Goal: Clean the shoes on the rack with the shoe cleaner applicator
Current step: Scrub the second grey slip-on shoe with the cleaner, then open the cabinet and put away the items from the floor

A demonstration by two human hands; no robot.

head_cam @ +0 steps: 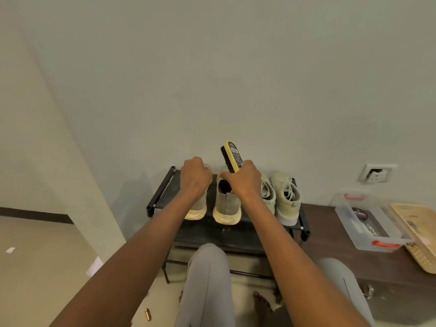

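A black shoe rack (pixel 160 192) stands against the wall with two pairs of pale shoes on its top shelf. My left hand (pixel 194 177) grips the top of the leftmost grey slip-on shoe (pixel 197 210). Its mate, the second slip-on shoe (pixel 226 206), stands beside it with its opening showing. My right hand (pixel 245 181) holds the yellow and black shoe cleaner applicator (pixel 232 155) upright above that shoe's front. A pair of light green lace-up sneakers (pixel 285 197) sits to the right, partly hidden by my right wrist.
A dark low cabinet (pixel 330 234) to the right carries a clear plastic box (pixel 368 223) with red latches and a woven tray (pixel 417 234). A wall socket (pixel 376 173) is above it. My knees are in front of the rack; paper scraps lie on the floor at left.
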